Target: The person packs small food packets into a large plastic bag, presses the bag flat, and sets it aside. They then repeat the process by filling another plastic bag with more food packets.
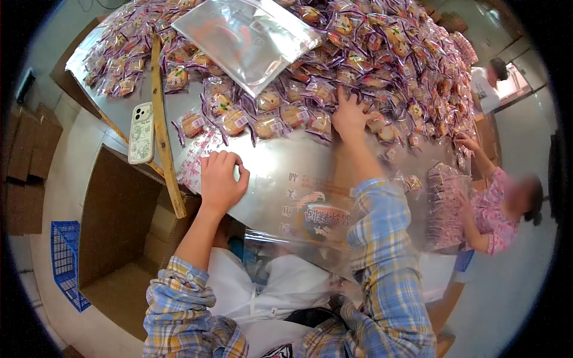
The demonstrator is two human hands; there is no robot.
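Observation:
My left hand (pixel 222 182) rests at the near edge of the metal table (pixel 271 158), its fingers curled over a clear printed plastic bag (pixel 319 209) or the sheet beside it; whether it grips anything is hidden. My right hand (pixel 351 117) reaches into the pile of wrapped pastries (pixel 376 71), fingers spread at its near side and touching packets. A loose row of wrapped pastries (pixel 234 122) lies between my hands and a stack of clear plastic bags (pixel 245 42), which rests on the pile.
A wooden strip (pixel 160 119) and a phone (pixel 141 132) lie at the left. Below is an open cardboard box (pixel 119 215) beside a blue crate (pixel 64 262). At right, a person in pink (pixel 501 209) handles packed pastries (pixel 444 206); another person (pixel 484 89) stands beyond.

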